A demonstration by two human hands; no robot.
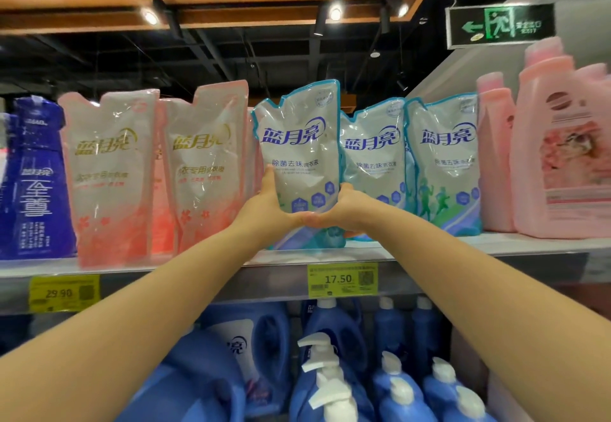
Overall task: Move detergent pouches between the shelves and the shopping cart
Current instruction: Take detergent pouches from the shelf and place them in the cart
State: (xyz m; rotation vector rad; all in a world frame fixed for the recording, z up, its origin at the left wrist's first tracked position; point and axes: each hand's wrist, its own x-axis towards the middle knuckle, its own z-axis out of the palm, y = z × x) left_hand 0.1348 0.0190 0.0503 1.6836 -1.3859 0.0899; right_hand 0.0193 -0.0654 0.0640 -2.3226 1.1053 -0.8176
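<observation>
Teal pouch [299, 160] is clasped between curled fingers [269, 179] of left hand [271, 205] and right hand [347, 205], low down.

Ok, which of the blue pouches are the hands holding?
The leftmost blue pouch, beside the pink pouches; left hand and right hand grip its lower sides. It stands tallest.

Both arms raised and extended forward, bare to the frame edge. Left forearm [132, 315] enters from lower left, right forearm [479, 266] from the right edge; they converge toward the middle. Wrists bent back, heels of the palms close together, nearly touching. Left hand [269, 201] grips the left side of the blue-edged pouch [299, 157], thumb up along its front edge. Right hand [347, 205] grips the right side, thumb curled onto the front. Fingers of both hands hidden behind the pouch
</observation>
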